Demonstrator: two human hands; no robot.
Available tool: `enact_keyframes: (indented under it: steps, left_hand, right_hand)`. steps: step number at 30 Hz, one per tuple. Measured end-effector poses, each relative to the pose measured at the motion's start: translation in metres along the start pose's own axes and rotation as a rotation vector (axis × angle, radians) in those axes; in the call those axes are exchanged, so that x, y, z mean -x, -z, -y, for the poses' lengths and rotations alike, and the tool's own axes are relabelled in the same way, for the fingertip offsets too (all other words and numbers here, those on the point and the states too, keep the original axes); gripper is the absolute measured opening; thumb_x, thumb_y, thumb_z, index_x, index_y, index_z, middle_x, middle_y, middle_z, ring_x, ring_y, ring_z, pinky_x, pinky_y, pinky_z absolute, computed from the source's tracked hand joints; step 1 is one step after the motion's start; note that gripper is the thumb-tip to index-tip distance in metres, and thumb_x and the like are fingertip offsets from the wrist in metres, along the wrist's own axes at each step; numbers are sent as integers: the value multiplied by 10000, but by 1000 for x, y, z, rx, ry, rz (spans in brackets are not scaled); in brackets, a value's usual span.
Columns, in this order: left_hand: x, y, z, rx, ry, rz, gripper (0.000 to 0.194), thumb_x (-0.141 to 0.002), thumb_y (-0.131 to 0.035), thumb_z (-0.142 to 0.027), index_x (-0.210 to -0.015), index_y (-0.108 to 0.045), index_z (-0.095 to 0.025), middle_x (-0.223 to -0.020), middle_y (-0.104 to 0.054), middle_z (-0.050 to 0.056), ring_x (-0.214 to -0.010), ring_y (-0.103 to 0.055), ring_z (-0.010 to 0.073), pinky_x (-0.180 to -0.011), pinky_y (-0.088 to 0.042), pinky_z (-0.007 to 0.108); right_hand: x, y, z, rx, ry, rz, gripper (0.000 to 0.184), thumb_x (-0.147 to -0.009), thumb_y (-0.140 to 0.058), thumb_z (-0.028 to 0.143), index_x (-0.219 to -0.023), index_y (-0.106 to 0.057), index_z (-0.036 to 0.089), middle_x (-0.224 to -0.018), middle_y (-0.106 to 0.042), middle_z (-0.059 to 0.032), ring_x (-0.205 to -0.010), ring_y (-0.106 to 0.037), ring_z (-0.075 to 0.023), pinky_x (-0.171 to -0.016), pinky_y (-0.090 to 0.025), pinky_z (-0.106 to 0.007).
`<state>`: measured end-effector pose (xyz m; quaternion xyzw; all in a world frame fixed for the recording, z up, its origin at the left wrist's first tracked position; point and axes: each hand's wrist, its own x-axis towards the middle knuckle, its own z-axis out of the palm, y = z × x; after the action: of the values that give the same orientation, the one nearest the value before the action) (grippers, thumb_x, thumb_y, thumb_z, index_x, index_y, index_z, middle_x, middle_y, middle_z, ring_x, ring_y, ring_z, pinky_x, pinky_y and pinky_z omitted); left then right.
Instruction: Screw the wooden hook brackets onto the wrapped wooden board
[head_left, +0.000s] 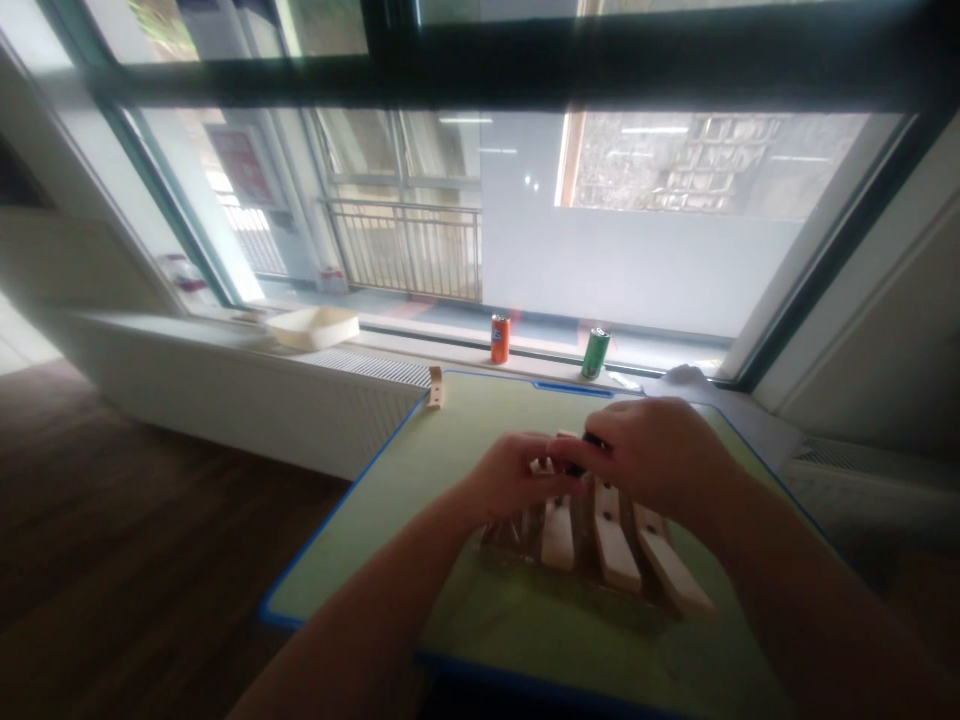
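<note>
My right hand (656,440) is closed, its fingertips pinching a small black object (592,440) whose kind I cannot make out. From the left, my left hand (517,475) meets it, fingers bent and closed at the lower end of the same spot; what it grips is hidden by the fingers. Below both hands lie several pale wooden pieces with dark holes, among them a left piece (557,540), a middle piece (617,550) and a right piece (675,575). They rest on what looks like clear plastic (517,535), blurred in the dim light.
The pale green table (375,520) has a blue edge. A small wooden piece with holes (436,390) is at its far left corner. On the windowsill stand an orange can (500,340) and a green can (595,354). A cream tray (313,328) sits further left, above a radiator (300,400).
</note>
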<state>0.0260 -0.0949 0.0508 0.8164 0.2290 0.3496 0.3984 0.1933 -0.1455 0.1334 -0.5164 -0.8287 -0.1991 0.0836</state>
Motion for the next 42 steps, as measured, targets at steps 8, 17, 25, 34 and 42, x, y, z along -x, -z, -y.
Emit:
enact_keyframes:
  steps: [8, 17, 25, 34, 42]
  left_hand:
    - [-1, 9, 5, 74, 42, 51, 273, -802, -525, -321, -899, -654, -101, -788, -633, 51, -728, -553, 143, -662, -429, 245]
    - [0, -3, 23, 136, -12, -279, 403, -733, -570, -443, -955, -609, -108, -867, -632, 71, -809, -566, 181, -742, -447, 279]
    - [-13, -5, 45, 77, 144, -194, 473, -782, -546, -389, -1191, -523, -152, -1031, -615, 97, -848, -571, 167, -744, -463, 293]
    - [-13, -5, 50, -4, 129, -54, 472, -812, -501, -357, -1255, -479, -194, -978, -632, 59, -813, -568, 159, -755, -461, 297]
    - [-4, -2, 45, 45, 185, 123, 1066, -542, -770, -368, -1403, -150, -260, -1306, -442, 137, -1081, -511, 298, -861, -448, 407]
  right_hand:
    - [-5, -6, -1, -253, 27, -48, 321, -840, -442, 389, -663, -582, 161, -592, -557, 0, -496, -420, -81, -484, -231, -230]
    - [-6, -11, 3, -731, -83, -110, 330, -754, -524, 358, -499, -470, 156, -452, -372, 58, -446, -310, -61, -443, -220, -215]
    - [6, 8, -29, -1434, -366, -558, 207, -697, -492, 240, -506, -425, 194, -477, -360, 30, -442, -370, -106, -410, -292, -246]
    - [5, 13, -43, -1724, -383, -639, 200, -668, -497, 215, -486, -417, 190, -461, -336, 41, -422, -363, -93, -392, -287, -239]
    - [30, -71, -58, -2182, -641, -798, 273, -674, -540, 245, -468, -372, 180, -436, -289, 62, -358, -271, -56, -314, -178, -194]
